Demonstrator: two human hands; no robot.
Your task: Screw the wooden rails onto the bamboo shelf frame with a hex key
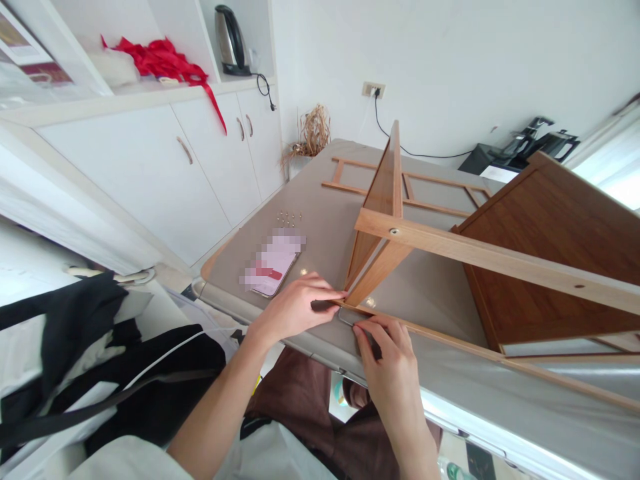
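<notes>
A wooden frame (450, 250) with upright panels (380, 190) stands on the table, its lower rail (440, 335) running along the near edge. My left hand (300, 303) is at the corner where the panel meets this rail, thumb and forefinger drawn close around the end of the wood. In the fingers of my right hand (387, 340) is a thin bent metal hex key (344, 319), its short end up against the rail's near side beside my left fingertips. Whether the key sits in a screw is hidden.
Left of the frame lie a phone (277, 263) and several small metal fittings (289, 219). Ladder-like wooden frames (440, 193) lie flat behind; a large brown panel (560, 247) leans at the right. A kettle (231, 43) and red ribbon (163, 60) sit on a shelf.
</notes>
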